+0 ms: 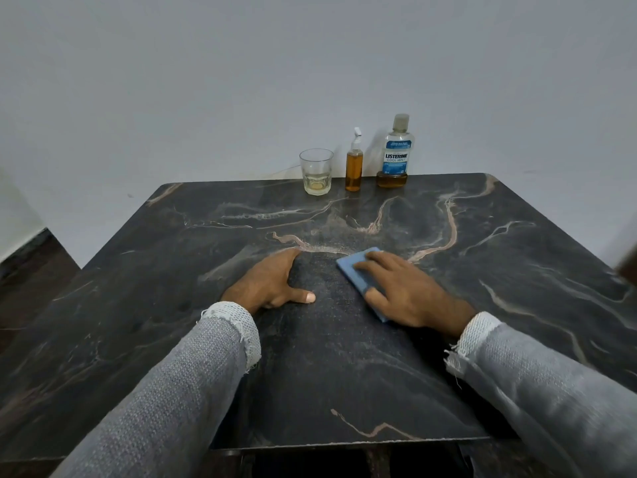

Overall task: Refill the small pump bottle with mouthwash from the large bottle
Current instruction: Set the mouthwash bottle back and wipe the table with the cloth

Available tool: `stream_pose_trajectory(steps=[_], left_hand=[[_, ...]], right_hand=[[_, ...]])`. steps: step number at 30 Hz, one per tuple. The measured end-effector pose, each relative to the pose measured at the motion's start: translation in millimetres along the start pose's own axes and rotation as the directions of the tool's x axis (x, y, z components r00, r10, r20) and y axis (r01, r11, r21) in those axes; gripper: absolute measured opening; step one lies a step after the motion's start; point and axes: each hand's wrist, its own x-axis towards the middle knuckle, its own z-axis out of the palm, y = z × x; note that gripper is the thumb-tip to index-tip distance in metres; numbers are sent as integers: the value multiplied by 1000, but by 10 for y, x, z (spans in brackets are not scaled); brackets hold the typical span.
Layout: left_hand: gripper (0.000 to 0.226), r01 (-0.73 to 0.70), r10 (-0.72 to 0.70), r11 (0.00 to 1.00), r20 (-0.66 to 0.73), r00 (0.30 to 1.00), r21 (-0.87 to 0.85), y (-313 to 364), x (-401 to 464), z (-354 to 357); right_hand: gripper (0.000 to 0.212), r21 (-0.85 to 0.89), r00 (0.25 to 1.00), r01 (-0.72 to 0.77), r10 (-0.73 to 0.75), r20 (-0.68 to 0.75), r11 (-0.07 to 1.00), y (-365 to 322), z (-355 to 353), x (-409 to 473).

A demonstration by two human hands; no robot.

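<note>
The small pump bottle (354,167), nearly full of amber liquid with its white pump on, stands at the far edge of the dark marble table (499,270). Right of it stands the large capped mouthwash bottle (395,151), with only a little amber liquid at its bottom. Near the middle of the table, my right hand (410,291) presses flat on a blue cloth (355,267). My left hand (272,284) rests on the table beside it, fingers straight and holding nothing.
A clear drinking glass (316,170) with a shallow layer of pale liquid stands left of the pump bottle. A plain grey wall rises directly behind the table. Dark floor shows at the left.
</note>
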Motion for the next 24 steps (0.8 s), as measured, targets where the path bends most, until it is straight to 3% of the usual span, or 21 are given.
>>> stream_pose_trajectory(steps=[6,12,18,21,24], left_hand=[[81,-8,7,999,-5,1000,-36,-41,32,17],[91,-7,7,1000,-9,1000,-5,-24,23,27],[110,-5,4,999,20,1000,45,-47,48,6],[105,-7,4,999,42,999,53,-79,45,-26],[88,-7,4,998,36,999,67,-136,29,-68]], right_hand=[[49,76,986,-155,159,-48,985,172,54,556],[54,-17,996,-84,84,15,996,-248,178,906],[56,8,1000,18,-18,12,1000,-432,196,609],[58,-5,996,84,-84,-27,996,-372,151,352],[57,-7,998,56,-56,-37,998,-202,98,192]])
